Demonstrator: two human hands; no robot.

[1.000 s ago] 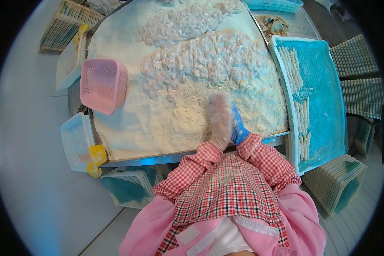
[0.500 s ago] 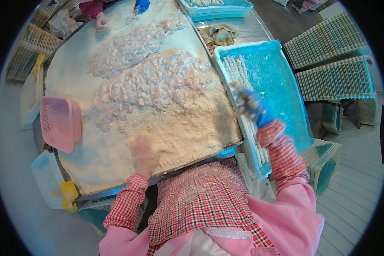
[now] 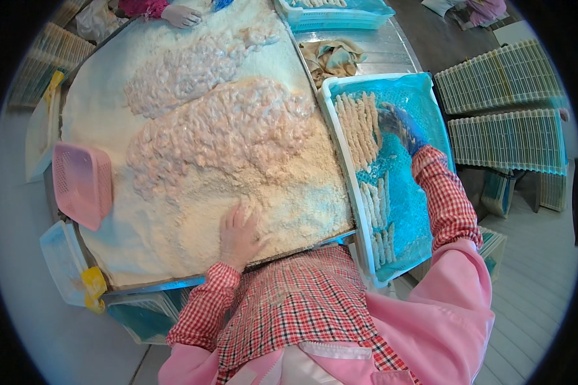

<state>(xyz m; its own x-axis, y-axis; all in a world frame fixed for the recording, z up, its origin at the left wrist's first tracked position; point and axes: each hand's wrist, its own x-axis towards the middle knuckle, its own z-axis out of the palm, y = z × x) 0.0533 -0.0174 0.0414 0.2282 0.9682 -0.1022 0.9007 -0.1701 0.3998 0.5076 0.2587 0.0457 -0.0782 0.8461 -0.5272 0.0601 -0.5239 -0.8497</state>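
My left hand [image 3: 239, 232] lies bare on the floury crumb layer [image 3: 302, 212] near the table's front edge, fingers spread and nothing in them. In a blue glove, my right hand [image 3: 401, 127] reaches into the white-rimmed tray [image 3: 361, 224] with a blue mesh lining. Its fingers are at the right side of a row of coated strips [image 3: 358, 131]; blur hides whether they grip one. Nearer to me, shorter groups of strips [image 3: 376, 202] lie in the same tray. A mound of wet, pale pink meat pieces [image 3: 225, 131] covers the middle of the table.
A pink perforated basket [image 3: 82, 186] stands at the table's left edge. Across the table is another person's hand [image 3: 181, 16]. A crumpled cloth [image 3: 334, 58] and a second blue tray [image 3: 337, 19] lie beyond my tray. Stacked racks [image 3: 507, 138] stand at the right.
My right hand has moved right and away from me, off the tray's left rim. Wide rows of strips now show there. My left hand has slid slightly right and rests spread.
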